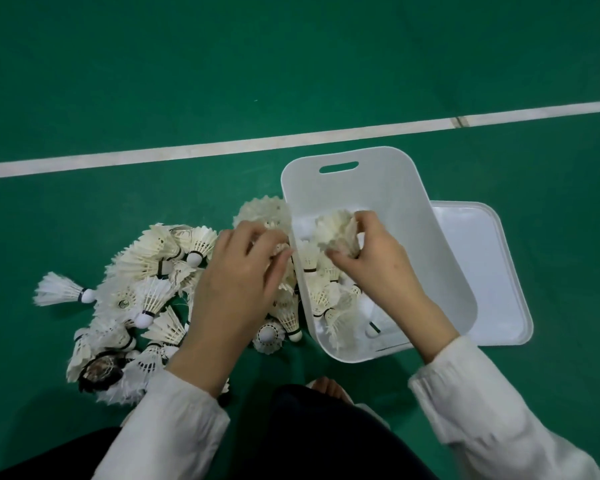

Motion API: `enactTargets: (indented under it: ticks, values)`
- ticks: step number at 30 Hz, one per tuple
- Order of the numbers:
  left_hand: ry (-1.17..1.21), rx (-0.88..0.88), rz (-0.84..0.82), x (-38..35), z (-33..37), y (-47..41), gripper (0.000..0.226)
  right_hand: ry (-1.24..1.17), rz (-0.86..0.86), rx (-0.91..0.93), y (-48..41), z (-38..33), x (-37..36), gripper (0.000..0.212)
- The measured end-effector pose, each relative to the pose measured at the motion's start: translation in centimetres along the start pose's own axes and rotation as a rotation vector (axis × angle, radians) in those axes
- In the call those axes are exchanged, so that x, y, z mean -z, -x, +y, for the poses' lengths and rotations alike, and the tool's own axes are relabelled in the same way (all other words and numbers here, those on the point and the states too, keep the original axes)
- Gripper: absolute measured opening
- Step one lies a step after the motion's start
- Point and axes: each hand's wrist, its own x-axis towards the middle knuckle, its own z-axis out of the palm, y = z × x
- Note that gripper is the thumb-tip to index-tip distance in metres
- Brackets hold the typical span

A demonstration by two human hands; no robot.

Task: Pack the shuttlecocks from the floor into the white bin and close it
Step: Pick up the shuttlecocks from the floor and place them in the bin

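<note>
shuttlecocks going into the bin

the right hand pinches a clump of shuttlecocks inside the open white bin. the left hand closes its fingers on feathers at the pile on the green floor. the lid lies beside the bin.

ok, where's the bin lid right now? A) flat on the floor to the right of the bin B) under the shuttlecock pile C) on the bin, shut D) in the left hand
A: the lid lies flat on the green floor, tucked partly behind the right side of the open white bin, with neither hand touching it.
</note>
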Motion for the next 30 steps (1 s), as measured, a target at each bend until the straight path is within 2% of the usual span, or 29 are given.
enactTargets:
  ticks: [4, 6, 8, 11, 15, 16, 20, 23, 25, 27, 30]
  values:
    - [0.121, 0.135, 0.003, 0.3, 0.5, 0.2, 0.025, -0.26, -0.033, -0.186, -3.4, 1.4, -1.4, 0.053]
    - [0.057, 0.054, 0.013, 0.0, 0.5, 0.6, 0.018, -0.297, -0.091, -0.168, -5.4, 1.2, -2.8, 0.054]
    - [-0.015, -0.025, 0.029, -0.2, 0.1, 1.0, 0.015, -0.259, -0.139, -0.13, -7.2, 0.7, -4.1, 0.054]
    - [-0.021, -0.033, 0.014, -0.1, -0.2, 1.3, 0.022, -0.14, -0.17, -0.087, -9.0, 0.4, -5.4, 0.053]
    - [-0.038, -0.035, 0.016, 0.2, -0.3, 1.1, 0.022, -0.067, -0.233, -0.146, -9.5, 1.2, -5.5, 0.071]
    - [-0.041, -0.035, 0.02, 0.1, -0.3, 0.9, 0.021, -0.065, -0.215, -0.122, -8.9, 1.2, -4.9, 0.07]
    - [0.007, -0.058, 0.017, -0.6, -0.2, 0.5, 0.023, -0.092, -0.094, 0.083, -3.7, -0.2, -0.4, 0.04]
    - [0.047, -0.119, -0.021, -1.5, 1.0, 0.2, 0.027, -0.148, -0.157, 0.215, 1.3, -0.9, 2.7, 0.041]
    - [0.055, -0.164, -0.047, -2.1, 1.8, 0.1, 0.023, -0.138, -0.235, 0.235, 3.1, -0.7, 3.1, 0.038]
    - [0.069, -0.226, -0.077, -2.8, 2.4, 0.0, 0.021, -0.078, -0.277, 0.204, 3.6, 0.1, 2.8, 0.021]
    - [0.109, -0.303, -0.142, -3.2, 2.8, 0.3, 0.019, -0.106, -0.249, 0.135, 3.1, 1.3, 2.5, 0.005]
